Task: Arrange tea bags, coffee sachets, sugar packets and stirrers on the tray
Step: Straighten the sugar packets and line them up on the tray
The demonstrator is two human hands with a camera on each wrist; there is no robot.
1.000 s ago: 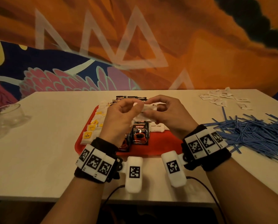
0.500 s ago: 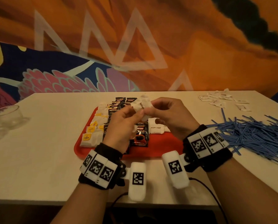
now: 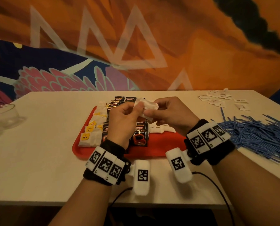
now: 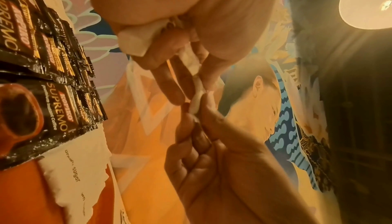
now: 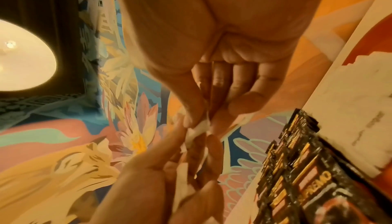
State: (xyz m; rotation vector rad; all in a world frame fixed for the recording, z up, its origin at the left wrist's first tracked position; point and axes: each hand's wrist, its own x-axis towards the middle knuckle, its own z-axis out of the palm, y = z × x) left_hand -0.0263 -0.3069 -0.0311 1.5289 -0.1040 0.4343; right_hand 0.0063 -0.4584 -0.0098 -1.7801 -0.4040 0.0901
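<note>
Tea bags (image 3: pixel 93 128) and coffee sachets (image 3: pixel 140 132) already fill the tray (image 3: pixel 160 149); both hands, left hand (image 3: pixel 122 121) and right hand (image 3: pixel 171 115), pinch sugar packets (image 3: pixel 147 106) above it; more packets (image 3: pixel 224 99) and stirrers (image 3: pixel 256 134) wait on the bench's right.

Glossy foil sachets (image 3: pixel 140 134), matt plastic tray (image 3: pixel 154 149)

Both hands raised together, left hand (image 3: pixel 125 119) and right hand (image 3: pixel 170 114) pinching, fingertips meeting
</note>
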